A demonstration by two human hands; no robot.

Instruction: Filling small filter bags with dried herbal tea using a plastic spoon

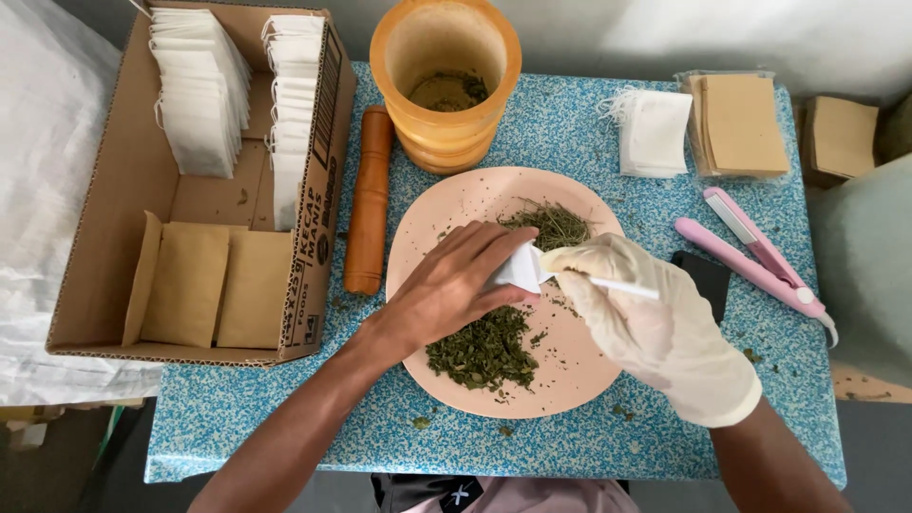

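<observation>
My bare left hand (446, 285) pinches a small white filter bag (521, 268) above a pale pink plate (446, 204). My right hand (655, 328), in a cream glove, touches the bag's mouth and grips a thin white spoon handle (622, 287). On the plate lie a pile of dark green crushed leaves (483, 350) near me and a smaller heap of drier herb stems (556, 225) at the far side.
An orange mortar (445, 81) and wooden pestle (369, 199) stand behind the plate. A cardboard box (123, 190) at left holds white bags and brown envelopes. At right lie white bags (654, 133), brown envelopes (741, 125), a pink sealer (755, 252) and a black object (705, 277).
</observation>
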